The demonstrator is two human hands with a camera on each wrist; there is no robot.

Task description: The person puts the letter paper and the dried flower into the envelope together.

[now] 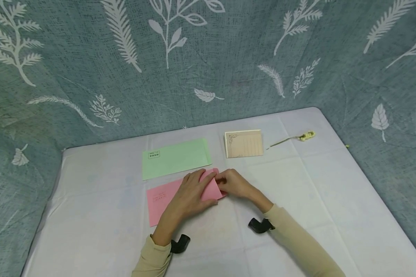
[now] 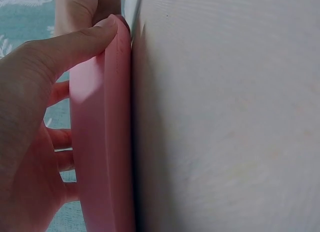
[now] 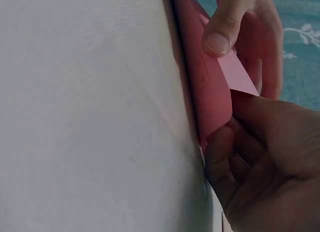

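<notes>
The left hand squeezes the long pink paper envelope, lying on the white-covered table, between thumb and fingers, while the right hand pinches its three-o'clock end. I judge that this mouth is parted already, but its flap is not closed, and from the hands the light-green paper envelope at ten o'clock, the beige lined paper stack at one and the thin-stemmed yellow flower at two lie untouched. The left palm faces down, its forearm coming from seven o'clock; the right fingers are curled, their forearm from four.

Two envelopes; one notepad; one flower
</notes>
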